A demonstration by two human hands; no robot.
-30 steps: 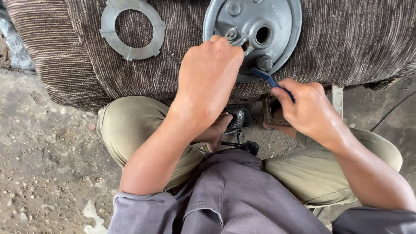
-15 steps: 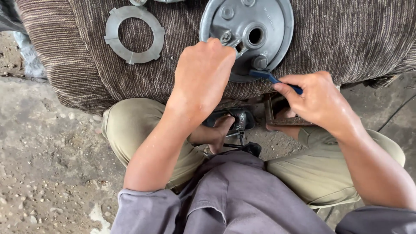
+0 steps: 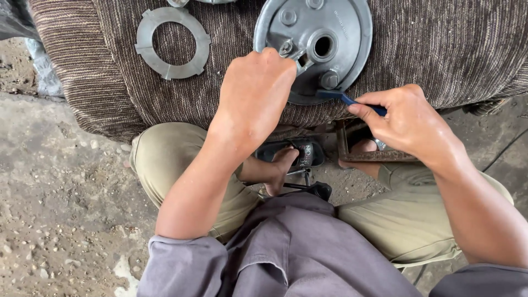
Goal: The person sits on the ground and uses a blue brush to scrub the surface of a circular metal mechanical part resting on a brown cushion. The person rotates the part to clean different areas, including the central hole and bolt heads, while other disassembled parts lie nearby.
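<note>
Fingers [image 3: 360,107] pinch blue tool [image 3: 336,97] against round metal plate [image 3: 341,27].

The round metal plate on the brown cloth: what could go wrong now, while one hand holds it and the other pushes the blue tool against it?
1. The blue-handled tool could slip off the round metal plate toward the left hand, which rests right beside its tip.
2. The plate lies near the edge of the striped cloth; it might slide off toward the foot in the sandal.
3. The right hand holds only the handle's end, so control may be weak.
</note>
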